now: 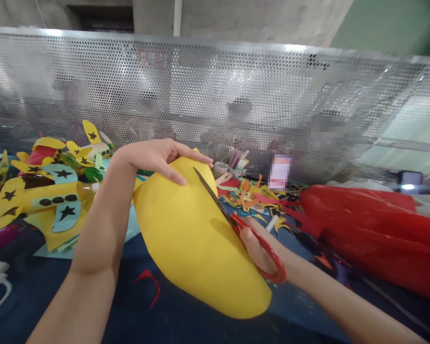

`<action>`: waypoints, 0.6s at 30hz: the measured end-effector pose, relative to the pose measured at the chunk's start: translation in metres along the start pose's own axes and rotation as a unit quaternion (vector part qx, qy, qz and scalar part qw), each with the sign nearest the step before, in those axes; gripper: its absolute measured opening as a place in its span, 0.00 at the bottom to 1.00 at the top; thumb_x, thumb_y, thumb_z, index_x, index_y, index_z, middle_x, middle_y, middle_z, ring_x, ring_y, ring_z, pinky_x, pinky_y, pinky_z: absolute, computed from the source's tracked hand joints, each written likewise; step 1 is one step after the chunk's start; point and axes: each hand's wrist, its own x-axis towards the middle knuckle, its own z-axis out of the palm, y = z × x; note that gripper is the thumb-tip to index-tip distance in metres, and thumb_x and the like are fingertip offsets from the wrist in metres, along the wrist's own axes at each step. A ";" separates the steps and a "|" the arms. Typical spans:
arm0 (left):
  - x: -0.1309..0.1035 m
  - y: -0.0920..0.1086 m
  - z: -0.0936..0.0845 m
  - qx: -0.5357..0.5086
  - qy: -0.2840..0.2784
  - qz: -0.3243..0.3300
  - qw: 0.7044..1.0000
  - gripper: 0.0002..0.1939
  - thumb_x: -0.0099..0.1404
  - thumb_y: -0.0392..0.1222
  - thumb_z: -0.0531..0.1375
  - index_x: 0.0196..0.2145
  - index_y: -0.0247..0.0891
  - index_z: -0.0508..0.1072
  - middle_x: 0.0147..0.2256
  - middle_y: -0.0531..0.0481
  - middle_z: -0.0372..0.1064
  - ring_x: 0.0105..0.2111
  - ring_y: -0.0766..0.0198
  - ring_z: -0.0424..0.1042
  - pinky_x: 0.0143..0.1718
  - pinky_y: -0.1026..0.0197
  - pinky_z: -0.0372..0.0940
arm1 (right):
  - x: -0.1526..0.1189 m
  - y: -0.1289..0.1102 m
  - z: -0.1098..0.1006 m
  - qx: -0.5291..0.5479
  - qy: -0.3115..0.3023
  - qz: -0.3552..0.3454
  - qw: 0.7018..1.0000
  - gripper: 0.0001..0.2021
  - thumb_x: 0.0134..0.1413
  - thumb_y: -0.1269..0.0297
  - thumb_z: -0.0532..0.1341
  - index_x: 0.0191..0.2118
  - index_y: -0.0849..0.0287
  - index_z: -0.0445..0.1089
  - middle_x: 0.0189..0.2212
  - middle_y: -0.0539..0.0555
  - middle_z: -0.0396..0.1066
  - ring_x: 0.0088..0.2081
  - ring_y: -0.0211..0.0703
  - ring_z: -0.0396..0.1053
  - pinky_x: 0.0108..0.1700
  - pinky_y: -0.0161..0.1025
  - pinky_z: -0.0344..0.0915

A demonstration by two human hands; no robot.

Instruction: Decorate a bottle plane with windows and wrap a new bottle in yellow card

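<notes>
A large sheet of yellow paper [186, 229] with a curved edge hangs tilted over the dark blue table. My left hand [161, 160] grips its upper end, thumb on the near face and fingers behind the top edge. Red-handled scissors [232, 222] are in my right hand [256, 246], whose thumb shows at the handle while the other fingers are partly behind the paper. The dark blades point up and left across the sheet, and their tip lies below my left fingers. Whether the blades are apart I cannot make out.
At left lie several craft planes [57, 196] with yellow and pale blue wings and black stars. Paper scraps [251, 193] heap behind my right hand. A red plastic bag [372, 229] fills the right side. A perforated metal panel [200, 91] stands behind; a red scrap [150, 284] lies in front.
</notes>
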 end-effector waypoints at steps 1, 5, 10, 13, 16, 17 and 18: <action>0.000 0.000 0.000 -0.001 0.000 0.000 1.000 0.31 0.59 0.39 0.64 0.59 0.46 0.63 0.55 0.51 0.66 0.50 0.56 0.70 0.46 0.65 0.66 | 0.000 0.000 0.000 0.004 -0.003 0.004 1.000 0.26 0.57 0.39 0.44 0.25 0.57 0.59 0.19 0.49 0.62 0.19 0.35 0.53 0.20 0.33 0.53; 0.000 0.000 0.001 -0.006 0.003 0.000 1.000 0.32 0.59 0.39 0.64 0.60 0.45 0.62 0.55 0.51 0.66 0.50 0.57 0.70 0.46 0.65 0.66 | 0.002 0.003 0.001 0.004 0.010 0.010 1.000 0.25 0.55 0.39 0.46 0.23 0.56 0.58 0.18 0.49 0.61 0.20 0.36 0.53 0.20 0.33 0.51; 0.000 -0.002 -0.001 -0.008 0.000 -0.006 1.000 0.32 0.59 0.41 0.64 0.60 0.46 0.62 0.54 0.51 0.67 0.48 0.58 0.71 0.45 0.65 0.67 | 0.002 0.002 0.002 0.008 0.014 0.010 1.000 0.30 0.52 0.33 0.43 0.23 0.56 0.57 0.18 0.49 0.60 0.20 0.36 0.52 0.19 0.34 0.51; 0.000 -0.005 -0.001 -0.018 -0.005 -0.001 1.000 0.33 0.59 0.42 0.64 0.60 0.47 0.61 0.55 0.50 0.67 0.49 0.57 0.71 0.45 0.65 0.67 | 0.001 0.001 0.000 -0.011 0.021 0.009 1.000 0.30 0.53 0.32 0.42 0.23 0.57 0.56 0.18 0.49 0.58 0.20 0.36 0.51 0.20 0.34 0.50; 0.001 -0.007 0.000 -0.037 -0.008 0.014 0.999 0.34 0.60 0.43 0.63 0.62 0.49 0.58 0.56 0.51 0.65 0.51 0.57 0.69 0.46 0.65 0.66 | 0.001 0.003 0.000 -0.021 0.019 0.004 1.000 0.30 0.54 0.33 0.42 0.24 0.58 0.56 0.18 0.49 0.57 0.20 0.35 0.51 0.19 0.33 0.49; 0.000 -0.008 0.001 -0.045 -0.009 0.018 0.999 0.34 0.60 0.44 0.63 0.62 0.49 0.57 0.56 0.51 0.65 0.51 0.57 0.69 0.46 0.64 0.66 | 0.001 0.004 0.000 -0.026 0.021 0.001 0.999 0.30 0.54 0.33 0.42 0.24 0.58 0.56 0.18 0.49 0.57 0.20 0.34 0.50 0.18 0.33 0.49; 0.000 -0.008 0.001 -0.051 -0.008 0.021 0.998 0.34 0.61 0.45 0.62 0.63 0.48 0.56 0.56 0.50 0.65 0.51 0.57 0.69 0.47 0.64 0.65 | 0.001 0.005 -0.001 -0.032 0.024 0.001 0.999 0.30 0.54 0.33 0.42 0.23 0.58 0.56 0.18 0.48 0.56 0.19 0.34 0.50 0.18 0.33 0.48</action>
